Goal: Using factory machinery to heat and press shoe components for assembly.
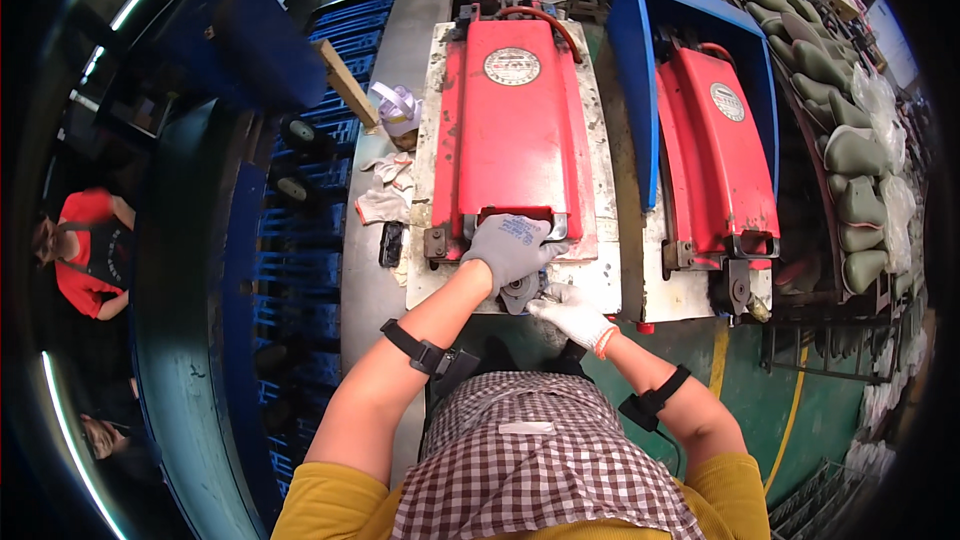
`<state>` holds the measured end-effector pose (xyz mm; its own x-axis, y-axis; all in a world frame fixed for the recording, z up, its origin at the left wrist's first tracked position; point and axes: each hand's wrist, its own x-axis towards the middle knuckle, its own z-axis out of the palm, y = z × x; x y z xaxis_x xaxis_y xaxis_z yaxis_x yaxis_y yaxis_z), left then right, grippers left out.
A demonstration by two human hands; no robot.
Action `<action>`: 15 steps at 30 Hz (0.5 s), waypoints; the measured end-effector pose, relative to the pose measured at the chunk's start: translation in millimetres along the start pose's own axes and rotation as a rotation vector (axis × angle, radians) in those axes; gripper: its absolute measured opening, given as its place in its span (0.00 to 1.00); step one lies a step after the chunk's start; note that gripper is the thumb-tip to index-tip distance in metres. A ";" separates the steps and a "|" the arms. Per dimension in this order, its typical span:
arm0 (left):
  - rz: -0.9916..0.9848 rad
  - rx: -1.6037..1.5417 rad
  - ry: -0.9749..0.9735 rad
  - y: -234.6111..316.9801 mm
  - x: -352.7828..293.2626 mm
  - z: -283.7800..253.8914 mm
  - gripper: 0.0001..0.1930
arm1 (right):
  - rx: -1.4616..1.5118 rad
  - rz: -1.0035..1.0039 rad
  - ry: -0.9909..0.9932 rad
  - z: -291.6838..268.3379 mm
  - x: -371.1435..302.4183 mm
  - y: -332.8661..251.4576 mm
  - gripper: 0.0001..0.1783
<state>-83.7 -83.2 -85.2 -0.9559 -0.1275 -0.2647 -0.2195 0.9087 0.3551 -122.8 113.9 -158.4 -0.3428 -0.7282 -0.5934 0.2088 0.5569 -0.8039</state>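
A red machine lid (515, 130) with a round plate on its top lies in front of me on a worn pale base. My left hand (512, 246), in a grey glove, reaches over the lid's front edge and is closed on the metal handle (559, 227) there; most of its fingers are hidden. Just below it sits a dark round latch (517, 292) at the base's front. My right hand (573, 314), in a white glove with an orange cuff, is closed at the latch's right side, its fingertips around a small lever that they partly hide.
A second red machine (716, 130) stands at right under a blue hood (640, 90). Racks of green shoe-shaped pieces (855, 152) run along the far right. At left are work gloves (385, 195), a black phone-like object (393, 244), a lilac-lidded bottle (398, 108) and a blue slatted conveyor (300, 290).
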 end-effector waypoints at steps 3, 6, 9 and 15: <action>0.026 -0.022 0.114 -5.3 -4.8 9.5 0.26 | -0.092 -0.073 -0.050 -2.7 8.7 20.4 0.30; 0.094 0.014 0.330 -6.4 -6.8 25.0 0.22 | -0.350 -0.201 0.108 3.2 4.2 6.8 0.26; 0.102 -0.018 0.333 -6.9 -9.5 27.9 0.22 | -0.360 -0.141 0.143 2.7 -1.7 2.0 0.25; 0.005 -0.096 -0.036 -9.9 -3.3 2.2 0.28 | -0.490 -0.226 0.174 4.5 -13.5 -14.1 0.27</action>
<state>-78.0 -90.9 -89.8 -0.9497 -0.1067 -0.2943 -0.2338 0.8670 0.4400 -117.0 114.1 -139.2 -0.4839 -0.7976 -0.3602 -0.3226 0.5452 -0.7737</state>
